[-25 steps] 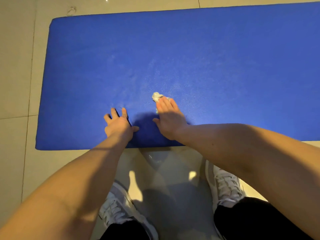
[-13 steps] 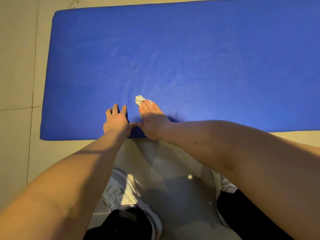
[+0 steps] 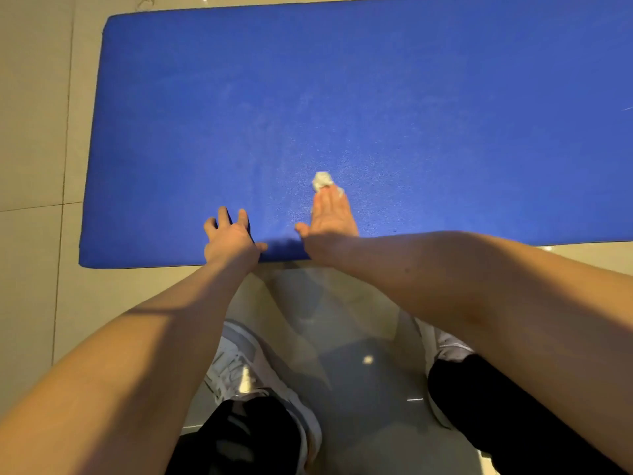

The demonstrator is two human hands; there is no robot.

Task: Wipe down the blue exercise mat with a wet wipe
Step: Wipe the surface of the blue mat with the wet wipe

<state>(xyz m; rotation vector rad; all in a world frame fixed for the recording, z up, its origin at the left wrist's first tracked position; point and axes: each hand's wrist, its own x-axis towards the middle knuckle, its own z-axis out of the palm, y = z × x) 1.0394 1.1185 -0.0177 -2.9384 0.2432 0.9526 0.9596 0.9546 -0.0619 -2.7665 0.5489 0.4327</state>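
Our right hand (image 3: 330,219) presses the crumpled white wet wipe (image 3: 322,180) with straight fingers onto the blue exercise mat (image 3: 376,97), close to its near edge, and the wad pokes out beyond our fingertips. Our left hand (image 3: 231,240) rests spread just left. The mat is matte, finely grained and round-cornered.

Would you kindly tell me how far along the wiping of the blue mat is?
Done, seemingly: faint pale streaks on the mat around its left-centre suggest passes there. In hand: the right hand presses the crumpled wipe flat-fingered near the near edge, while the left hand braces on the mat. Left: probably the long, plainer stretch running right.
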